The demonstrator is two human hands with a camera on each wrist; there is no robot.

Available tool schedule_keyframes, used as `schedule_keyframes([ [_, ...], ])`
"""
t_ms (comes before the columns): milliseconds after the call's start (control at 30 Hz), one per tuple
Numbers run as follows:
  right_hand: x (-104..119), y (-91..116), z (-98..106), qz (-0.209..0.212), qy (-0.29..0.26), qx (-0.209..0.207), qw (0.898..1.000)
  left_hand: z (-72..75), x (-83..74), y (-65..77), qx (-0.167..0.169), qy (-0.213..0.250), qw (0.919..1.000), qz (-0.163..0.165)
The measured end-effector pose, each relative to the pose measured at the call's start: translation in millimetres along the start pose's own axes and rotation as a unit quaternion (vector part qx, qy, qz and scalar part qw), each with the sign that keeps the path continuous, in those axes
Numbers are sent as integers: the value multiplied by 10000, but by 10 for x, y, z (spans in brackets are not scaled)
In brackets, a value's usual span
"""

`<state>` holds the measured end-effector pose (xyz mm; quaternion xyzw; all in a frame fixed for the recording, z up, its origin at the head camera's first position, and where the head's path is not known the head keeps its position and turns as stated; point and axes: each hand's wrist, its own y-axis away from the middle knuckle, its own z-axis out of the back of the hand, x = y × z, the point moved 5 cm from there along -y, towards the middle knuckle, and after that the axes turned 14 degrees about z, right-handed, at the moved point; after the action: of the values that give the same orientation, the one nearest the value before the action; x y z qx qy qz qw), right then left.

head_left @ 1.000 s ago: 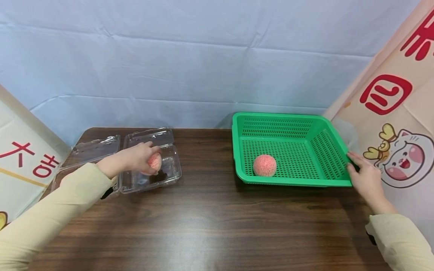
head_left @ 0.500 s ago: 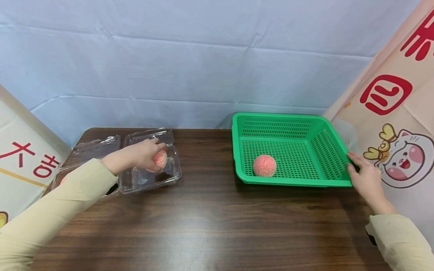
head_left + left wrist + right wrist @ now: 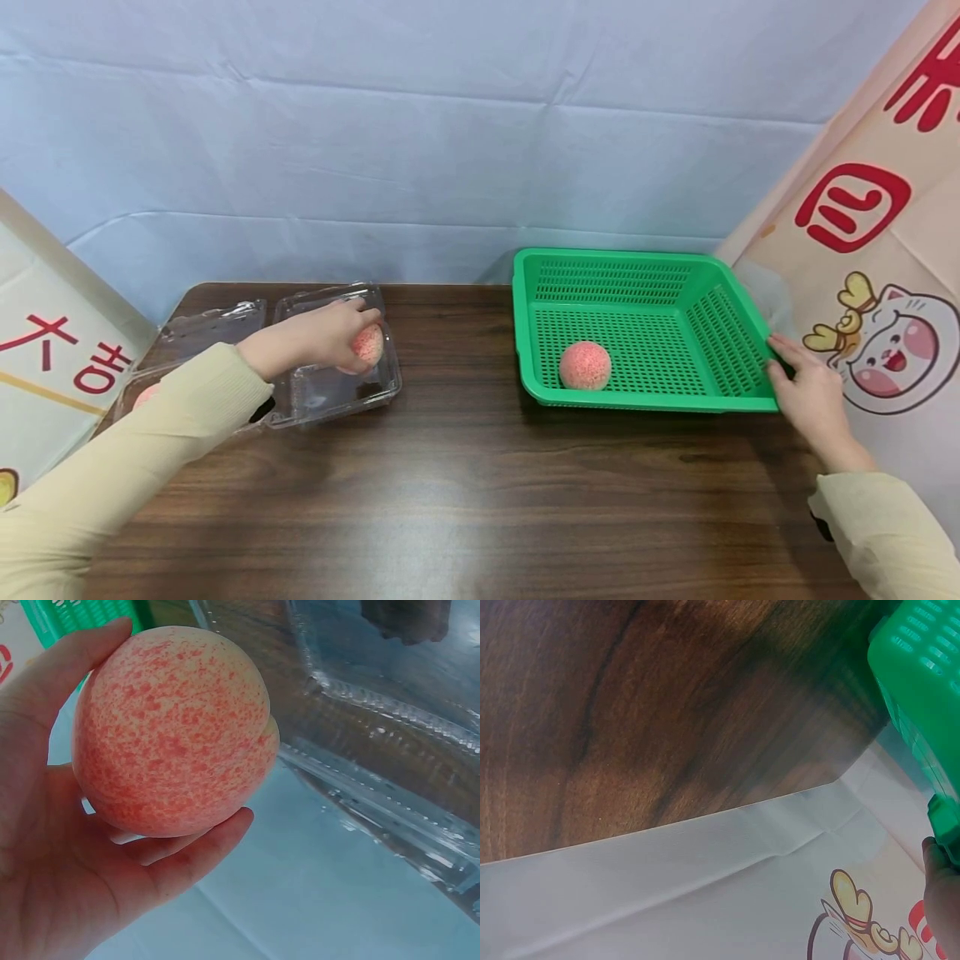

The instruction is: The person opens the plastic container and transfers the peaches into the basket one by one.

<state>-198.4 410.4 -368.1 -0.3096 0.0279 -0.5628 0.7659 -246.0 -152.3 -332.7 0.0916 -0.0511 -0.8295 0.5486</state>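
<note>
In the head view my left hand [image 3: 333, 335] holds a peach [image 3: 368, 346] over the right-hand clear plastic clamshell box [image 3: 330, 404]. The left wrist view shows thumb and fingers curled round this speckled pink peach [image 3: 176, 731], its crease facing the box. At the right, my right hand [image 3: 810, 400] grips the right rim of a green plastic basket [image 3: 645, 402], near its front corner. Another peach [image 3: 585, 366] lies in the basket's front left. In the right wrist view only part of the right hand [image 3: 943, 900] shows, at the basket's rim.
A second clear box [image 3: 213, 329] stands open at the far left, partly behind the left sleeve, with a pink peach [image 3: 146, 395] in it. The dark wooden table [image 3: 465, 492] ends at a pale cloth backdrop [image 3: 420, 158]. Printed cloths hang at both sides.
My left hand has moved to the right and slightly up with the peach, toward the right side of the box. The right hand and the basket have stayed in place.
</note>
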Motion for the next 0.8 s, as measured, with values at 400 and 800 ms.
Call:
schedule_keyframes([
  [400,-2,-3,-3,-4,-20,18,10000,81,-155,-74,26,17,10000,-62],
  [800,-15,1,1,-43,-50,32,10000,158,-329,-159,97,-78,9998,-134],
])
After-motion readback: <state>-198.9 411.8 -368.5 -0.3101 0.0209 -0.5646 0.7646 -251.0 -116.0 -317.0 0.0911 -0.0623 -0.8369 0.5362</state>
